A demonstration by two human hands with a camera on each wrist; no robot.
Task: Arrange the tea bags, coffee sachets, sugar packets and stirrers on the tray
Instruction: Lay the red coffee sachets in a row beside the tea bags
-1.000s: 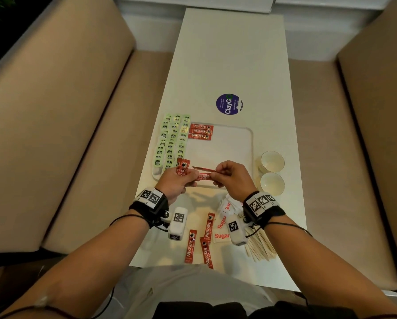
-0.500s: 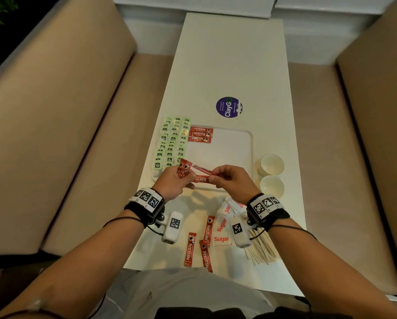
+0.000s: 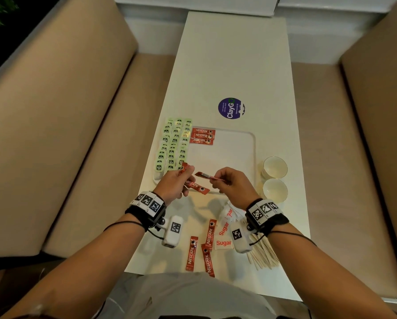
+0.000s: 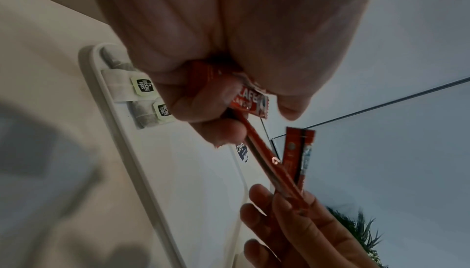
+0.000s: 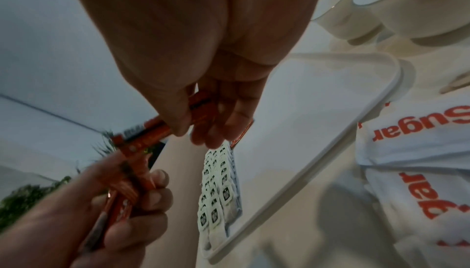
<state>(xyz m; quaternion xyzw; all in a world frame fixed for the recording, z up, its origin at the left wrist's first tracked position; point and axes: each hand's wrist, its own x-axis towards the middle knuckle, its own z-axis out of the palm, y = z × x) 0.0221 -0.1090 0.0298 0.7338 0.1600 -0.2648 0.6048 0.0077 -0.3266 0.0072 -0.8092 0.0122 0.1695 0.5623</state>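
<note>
Sachets of coffee are in both my hands: my left hand grips a small bunch of them, fingers curled round, while my right hand pinches one sachet by its end between thumb and fingertips, both just above the tray's near edge. I judge I am partway through the coffee step, peeling singles off the bunch to lay them down. The next move calls for carrying this one out to the three sachets already stacked flat at the far end of the tray and setting it square under them, label up. These are slim, glossy red foil sticks, slippery and easily bent. Beside that stack, tea bags fill the tray's left side in neat rows, soft paper with pale green tags. On the desk near me lie three more sachets, white paper sugar packets and a heap of thin wooden stirrers, all waiting. Two small white cups stand right of the tray.
</note>
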